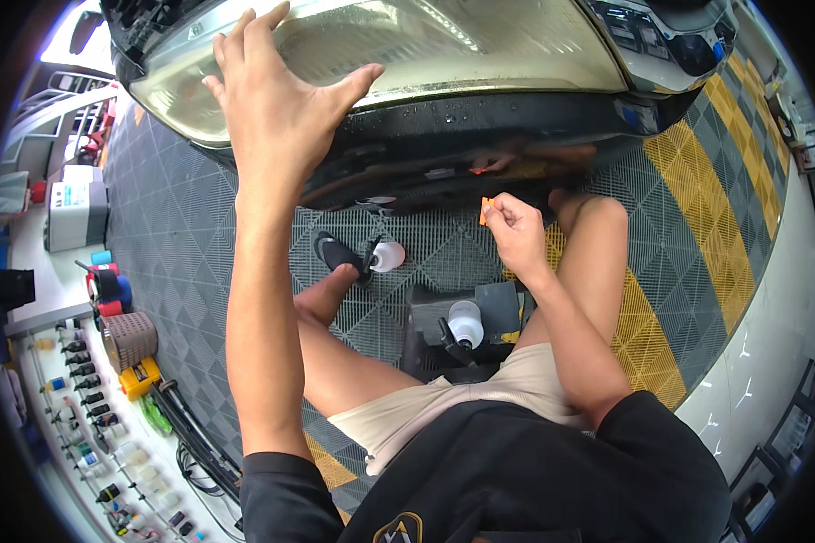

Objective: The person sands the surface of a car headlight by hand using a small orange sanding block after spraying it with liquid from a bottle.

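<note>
The left hand [276, 104] lies spread flat on the cloudy clear-plastic car headlight [444, 45] at 12 o'clock, while the right hand [516, 231] pinches a small orange plastic scraper blade [485, 210], which may slip and scratch the wet black bumper [480, 145].

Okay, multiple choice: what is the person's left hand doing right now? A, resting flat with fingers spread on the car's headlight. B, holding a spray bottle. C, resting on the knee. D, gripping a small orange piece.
A: the left hand lies open, fingers spread, on the car's headlight, while the small orange piece is pinched in the right hand.
</note>
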The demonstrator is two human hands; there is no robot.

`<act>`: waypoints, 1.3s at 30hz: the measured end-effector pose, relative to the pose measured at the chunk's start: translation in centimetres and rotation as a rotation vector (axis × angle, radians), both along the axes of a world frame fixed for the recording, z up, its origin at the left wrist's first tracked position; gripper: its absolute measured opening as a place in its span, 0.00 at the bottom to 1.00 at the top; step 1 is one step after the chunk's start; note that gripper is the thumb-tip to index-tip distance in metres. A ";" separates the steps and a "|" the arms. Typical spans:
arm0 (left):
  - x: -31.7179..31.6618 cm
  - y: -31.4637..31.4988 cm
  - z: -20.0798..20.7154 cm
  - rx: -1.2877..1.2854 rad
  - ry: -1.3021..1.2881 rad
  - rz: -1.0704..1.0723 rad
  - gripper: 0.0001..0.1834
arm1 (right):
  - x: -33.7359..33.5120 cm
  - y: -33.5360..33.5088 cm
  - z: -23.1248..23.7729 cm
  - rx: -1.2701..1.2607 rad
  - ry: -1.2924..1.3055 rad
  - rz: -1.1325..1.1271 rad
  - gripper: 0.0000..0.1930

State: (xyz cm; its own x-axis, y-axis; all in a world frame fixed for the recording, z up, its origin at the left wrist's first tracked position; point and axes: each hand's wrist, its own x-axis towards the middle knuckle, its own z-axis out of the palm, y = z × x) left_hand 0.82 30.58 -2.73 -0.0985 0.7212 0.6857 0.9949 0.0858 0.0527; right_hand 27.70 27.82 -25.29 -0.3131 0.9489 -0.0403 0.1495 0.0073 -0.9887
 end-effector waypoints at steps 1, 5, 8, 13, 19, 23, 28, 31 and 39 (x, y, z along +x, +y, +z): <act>-0.3 -0.1 0.1 -0.015 -0.043 -0.021 0.54 | 0.0 0.2 0.1 0.004 0.002 0.001 0.14; 0.6 0.0 0.2 -0.081 -0.147 0.028 0.56 | 0.1 -0.1 0.3 0.004 -0.004 0.026 0.14; -0.5 -0.1 -0.4 -0.037 -0.079 -0.008 0.55 | -0.1 -0.3 0.5 0.032 -0.009 0.039 0.14; -1.6 -0.8 -0.9 -0.024 -0.061 -0.045 0.50 | -0.8 -0.7 3.0 0.096 -0.010 0.022 0.12; -2.8 -2.0 -0.8 0.046 -0.050 -0.203 0.42 | -6.3 4.5 14.7 0.546 0.034 -0.160 0.08; -1.6 -2.6 0.5 -0.044 -0.157 -0.069 0.47 | -11.5 7.2 16.0 0.856 -0.220 -0.219 0.11; -1.9 -3.3 0.6 -0.036 -0.232 -0.114 0.46 | -13.4 6.3 17.0 0.940 -0.292 -0.215 0.10; -2.8 -3.3 0.5 -0.035 -0.179 -0.122 0.46 | -11.2 6.4 17.7 0.777 -0.324 -0.312 0.12; -5.4 -2.6 -0.9 -0.001 -0.087 -0.219 0.40 | -15.4 5.2 17.6 0.945 -0.434 -0.228 0.09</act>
State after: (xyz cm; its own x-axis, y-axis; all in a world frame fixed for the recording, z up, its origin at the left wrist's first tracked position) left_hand -4.58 28.01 -3.65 0.0016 0.7326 0.6807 0.9815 -0.1316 0.1394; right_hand 12.31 33.06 -7.70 -0.2594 0.6878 0.6780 0.5823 0.6714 -0.4584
